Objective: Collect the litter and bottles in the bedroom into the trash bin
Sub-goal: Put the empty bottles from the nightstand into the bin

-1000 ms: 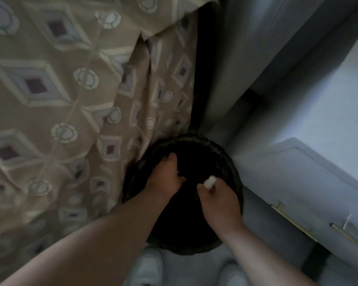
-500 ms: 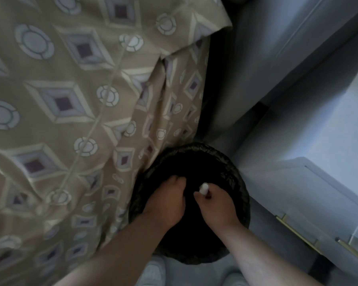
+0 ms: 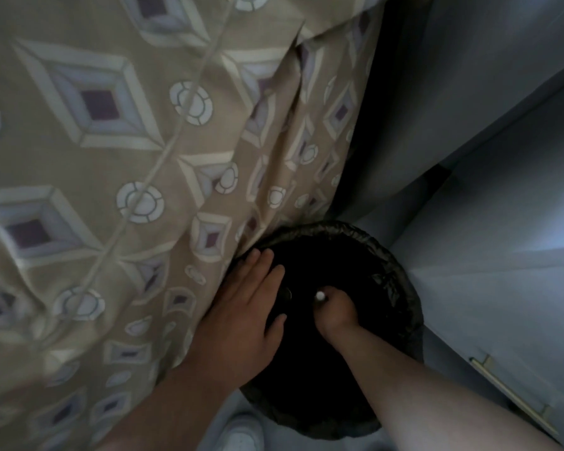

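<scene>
A: Two hands are down at the trash bin (image 3: 345,230), a round black one with a dark liner gathered over its rim. It stands on the floor, pressed against the hanging bedspread (image 3: 111,157).

B: What is each hand doing?

A: The left hand (image 3: 251,307) lies flat with its fingers straight and together. It is over the bin's left edge, right where the tan patterned cloth meets the rim. The right hand (image 3: 336,315) reaches inside the opening, fingers curled, pinching a small white piece (image 3: 320,295) at its tips.

B: Can you tell what the piece is?

A: No, it is too small and dim. It is held within the bin's mouth.

B: Anything else nearby?

A: A white shoe (image 3: 241,431) shows just below the bin. To the right is a grey drawer front (image 3: 502,320) with a slim brass handle (image 3: 511,397).
</scene>
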The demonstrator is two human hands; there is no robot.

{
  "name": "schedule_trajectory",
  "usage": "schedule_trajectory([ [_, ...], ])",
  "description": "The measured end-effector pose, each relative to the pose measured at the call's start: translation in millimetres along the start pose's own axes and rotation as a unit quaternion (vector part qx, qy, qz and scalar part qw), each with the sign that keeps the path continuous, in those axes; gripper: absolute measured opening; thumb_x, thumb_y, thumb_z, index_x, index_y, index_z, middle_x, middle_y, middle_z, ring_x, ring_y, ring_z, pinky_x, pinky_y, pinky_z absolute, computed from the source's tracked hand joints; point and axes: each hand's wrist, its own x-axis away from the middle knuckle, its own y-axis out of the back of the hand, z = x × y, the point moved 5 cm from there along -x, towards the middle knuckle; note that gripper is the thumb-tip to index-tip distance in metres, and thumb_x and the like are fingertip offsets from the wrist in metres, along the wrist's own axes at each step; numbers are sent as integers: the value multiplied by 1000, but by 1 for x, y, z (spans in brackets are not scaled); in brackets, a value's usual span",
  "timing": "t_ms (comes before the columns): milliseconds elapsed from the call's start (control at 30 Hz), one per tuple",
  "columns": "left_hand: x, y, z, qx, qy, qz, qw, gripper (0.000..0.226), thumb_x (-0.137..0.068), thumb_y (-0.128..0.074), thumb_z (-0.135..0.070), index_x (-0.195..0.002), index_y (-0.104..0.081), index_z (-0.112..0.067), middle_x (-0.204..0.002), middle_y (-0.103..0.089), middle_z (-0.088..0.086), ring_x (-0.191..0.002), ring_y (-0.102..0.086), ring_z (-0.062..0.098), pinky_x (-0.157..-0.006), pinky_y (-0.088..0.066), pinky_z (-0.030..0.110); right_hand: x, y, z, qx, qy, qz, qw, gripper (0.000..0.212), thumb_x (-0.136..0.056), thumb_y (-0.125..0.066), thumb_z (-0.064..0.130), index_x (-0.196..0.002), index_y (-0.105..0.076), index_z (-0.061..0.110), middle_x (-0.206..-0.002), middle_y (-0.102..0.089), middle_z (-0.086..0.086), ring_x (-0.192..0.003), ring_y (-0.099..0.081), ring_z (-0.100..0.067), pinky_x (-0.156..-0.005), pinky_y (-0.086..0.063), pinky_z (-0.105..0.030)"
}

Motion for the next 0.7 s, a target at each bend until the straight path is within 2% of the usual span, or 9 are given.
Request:
schedule_trajectory([
  [133,0,-4,8,17,2,-10,1000,70,-84,-48,-44,-143,-30,-11,-154,-24,3,-144,-16,16,-115,-13,27,-11,-9,-3,-98,-34,-18,994,33,-89,-54,-2,-122,-59,-4,-121,-62,-20,-118,-55,-31,-98,-40,-29],
  [233,2,-3,9,18,2,-2,1000,72,-84,-46,-46,-145,-29,-10,-154,-20,2,-144,-12,15,-116,-9,24,0,-6,6,-118,-26,-9,993,39,-89,-57,0,-128,-56,1,-123,-62,-16,-119,-55,-29,-100,-39,-28],
  [333,10,7,-1,15,20,20,999,71,-85,-44,-49,-144,-30,-12,-154,-24,4,-143,-11,12,-115,-7,21,35,16,15,-148,9,-23,989,37,-86,-61,6,-123,-61,10,-119,-66,-12,-115,-60,-28,-101,-46,-34],
  [433,18,34,-36,48,13,22,999,69,-85,-44,-50,-143,-31,-15,-153,-27,2,-145,-8,10,-114,-8,19,102,56,29,-243,30,-1,970,34,-87,-59,14,-120,-60,23,-110,-68,-2,-105,-63,-17,-99,-49,-38],
  [500,21,62,-72,94,7,9,995,69,-84,-46,-50,-143,-35,-16,-153,-25,-1,-145,-5,3,-113,-8,13,153,98,36,-282,58,-14,958,25,-83,-61,24,-107,-63,32,-100,-70,7,-95,-65,-9,-93,-51,-35],
  [600,16,112,-139,163,-8,-28,986,66,-80,-51,-47,-136,-46,-13,-149,-31,-3,-143,-10,-4,-111,-10,8,228,170,38,-340,86,-31,936,25,-73,-60,37,-97,-66,38,-94,-72,13,-89,-66,-1,-86,-52,-29],
  [700,-1,159,-219,215,-46,-56,974,62,-78,-52,-45,-132,-50,-15,-147,-36,-7,-141,-20,-1,-111,-16,9,295,253,24,-388,96,-110,910,23,-68,-61,33,-90,-69,33,-86,-72,18,-75,-65,4,-72,-50,-16],
])
